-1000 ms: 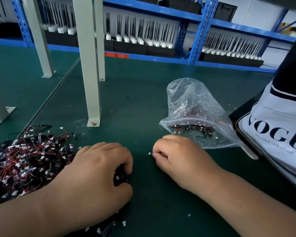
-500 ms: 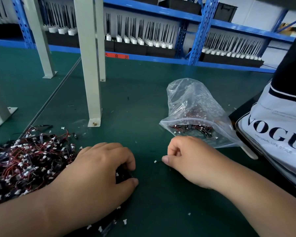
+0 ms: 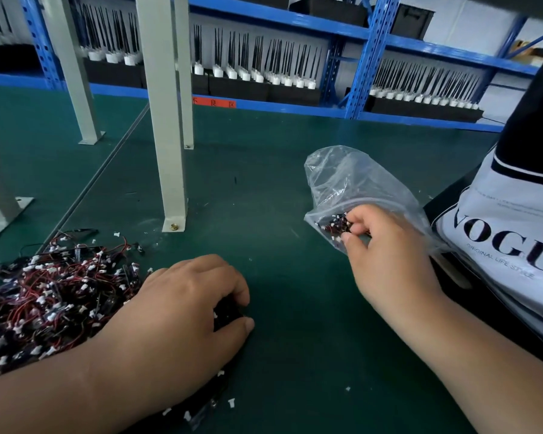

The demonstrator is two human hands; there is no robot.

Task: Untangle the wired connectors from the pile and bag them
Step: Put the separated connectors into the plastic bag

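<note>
A tangled pile of red-and-black wired connectors (image 3: pixel 41 296) with small white plugs lies on the green mat at the left. My left hand (image 3: pixel 182 311) sits at the pile's right edge, its curled fingers and thumb gripping a dark bunch of connectors (image 3: pixel 228 311). A clear plastic bag (image 3: pixel 351 183) lies to the right with connectors inside. My right hand (image 3: pixel 386 255) is at the bag's mouth, fingers curled, pinching the bag's edge and connectors there (image 3: pixel 336 225).
A grey steel post (image 3: pixel 166 120) is bolted to the mat behind the pile, with more posts further left. A white printed tote bag (image 3: pixel 508 245) lies at the right edge. Blue shelving (image 3: pixel 295 108) with trays of parts lines the back. Loose white plugs (image 3: pixel 231 402) dot the mat.
My right hand has moved right and away from the mat's middle up to the bag's mouth and now holds it. My left hand has stayed on the bunch by the pile.
</note>
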